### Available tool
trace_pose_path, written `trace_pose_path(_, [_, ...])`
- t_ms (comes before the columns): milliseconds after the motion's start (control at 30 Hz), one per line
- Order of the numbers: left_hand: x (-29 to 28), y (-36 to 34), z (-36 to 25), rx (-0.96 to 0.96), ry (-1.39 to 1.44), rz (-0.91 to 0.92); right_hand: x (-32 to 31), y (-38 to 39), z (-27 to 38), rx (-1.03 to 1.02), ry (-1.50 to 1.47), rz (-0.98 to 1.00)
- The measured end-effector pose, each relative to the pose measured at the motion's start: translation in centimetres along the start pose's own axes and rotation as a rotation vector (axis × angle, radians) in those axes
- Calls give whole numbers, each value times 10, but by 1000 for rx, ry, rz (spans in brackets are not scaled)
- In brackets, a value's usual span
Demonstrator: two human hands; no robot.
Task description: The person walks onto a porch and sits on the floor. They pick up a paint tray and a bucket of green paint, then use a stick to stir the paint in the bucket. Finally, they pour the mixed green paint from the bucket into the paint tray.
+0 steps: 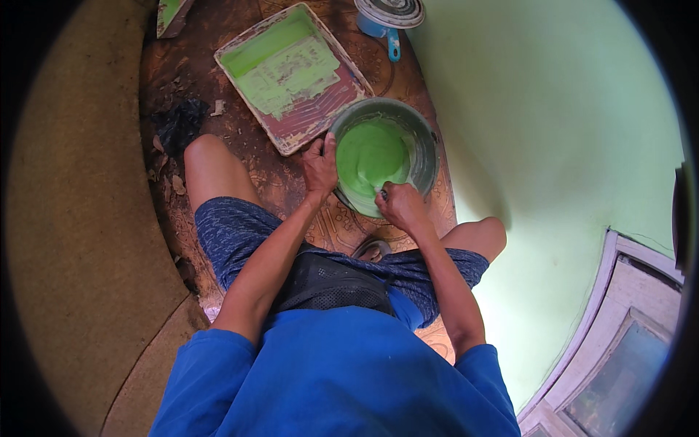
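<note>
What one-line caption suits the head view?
Left hand against a grey bucket of green paint, right hand gripping a mostly hidden stirrer, paint-coated tray alongside.

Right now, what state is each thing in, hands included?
Grey bucket: mouth up, uncovered.
Green paint: wet-looking, swirled in the bucket.
Paint tray: on the floor, green-coated, ribbed end partly bare.
Blue handled pot: lid-like disc on top.
Black plastic: crumpled.
Glazed panel: open or shut unclear.
Left hand: against the bucket's side, grip unclear.
Right hand: closed around a mostly hidden tool.
</note>
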State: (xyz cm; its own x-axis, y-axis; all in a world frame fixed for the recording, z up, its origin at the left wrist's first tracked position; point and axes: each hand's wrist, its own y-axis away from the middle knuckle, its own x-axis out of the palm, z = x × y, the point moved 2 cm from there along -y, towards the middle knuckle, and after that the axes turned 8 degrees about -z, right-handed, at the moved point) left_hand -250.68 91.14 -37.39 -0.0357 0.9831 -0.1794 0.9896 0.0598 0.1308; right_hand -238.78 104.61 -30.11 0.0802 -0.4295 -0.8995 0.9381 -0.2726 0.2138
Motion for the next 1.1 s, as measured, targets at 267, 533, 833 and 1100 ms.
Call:
trace_pose_path(267, [-2, 0, -5, 17, -29, 5, 5, -31, 5, -30, -171, -75])
trace_pose_path(533, [-1, 1, -6, 21, -13, 10, -13, -62, -45, 117, -259, -241])
trace_pose_path(833, [0, 1, -4, 23, -12, 4, -20, -63, -52, 141, -111, -306])
trace_pose_path(1100, [0, 1, -3, 35, -11, 14, 1, -74, -18, -22, -110, -249])
